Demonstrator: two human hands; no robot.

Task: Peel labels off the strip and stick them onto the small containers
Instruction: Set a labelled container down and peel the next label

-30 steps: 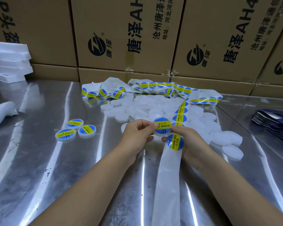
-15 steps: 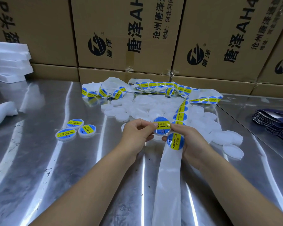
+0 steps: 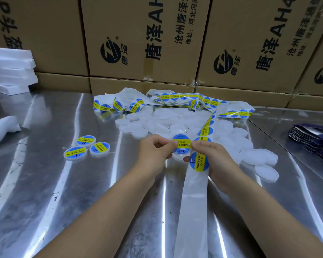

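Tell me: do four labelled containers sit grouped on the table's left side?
No, only three labelled containers lie grouped there.

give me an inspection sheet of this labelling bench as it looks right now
surface: steel table, shiny, with dark specks.
job's things: held container carries a blue-yellow label; label strip runs from the back, across the right hand, toward the camera; three labelled containers at left; unlabelled pile behind.
clutter: white foam slabs far left; dark pouches at right.
grippers: left hand pinches the held container's left edge; right hand pinches its right edge.
cables: nothing seen.
surroundings: cardboard boxes stacked behind.
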